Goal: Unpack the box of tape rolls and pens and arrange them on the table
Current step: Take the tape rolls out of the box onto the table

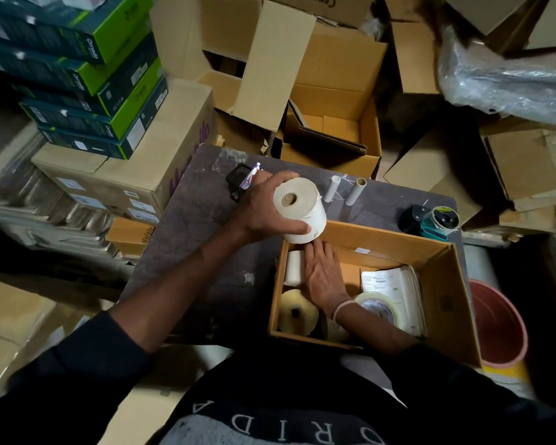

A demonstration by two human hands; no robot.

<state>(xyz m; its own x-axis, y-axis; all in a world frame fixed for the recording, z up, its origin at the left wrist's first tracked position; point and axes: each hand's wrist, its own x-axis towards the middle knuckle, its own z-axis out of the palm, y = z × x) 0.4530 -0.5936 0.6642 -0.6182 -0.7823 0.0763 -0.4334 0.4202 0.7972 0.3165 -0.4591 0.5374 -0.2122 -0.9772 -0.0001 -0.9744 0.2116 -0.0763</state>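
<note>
A: Far left first. What's stacked there?

B: Green and dark retail boxes (77,75) piled on a big brown carton (135,168), beside the bench (193,220). The bench is a dark, scuffed surface, and a black phone (236,184) lies near its far edge.

A: And the left hand?

B: The left hand (260,210) has its grip closed around a wide white roll (300,210), thumb on the near side and fingers over the far side. The roll is lifted above the far left corner of the open cardboard box (443,284), with its hollow core facing up toward the camera.

A: What's on the bench past it?

B: 2 bare tubes (344,191) lie side by side just right of the roll, 1 white and 1 brown. Further right, near the bench's far right corner, sits a teal tape dispenser (437,221).

A: Inside the box?

B: A small white roll (294,268) stands at the left wall. In front of it is a yellowish roll (297,313), core upward. The right hand (325,277) is down in the box with its grip loose, fingers spread flat and holding nothing, resting just beside the small white roll. Near its wrist lies a clear tape roll (379,308), overlapping a stack of paper (395,284) against the right side.

A: Any pens?

B: I cannot tell from this view.

A: And at the far right?

B: A reddish bucket (498,322) stands below the bench.
</note>
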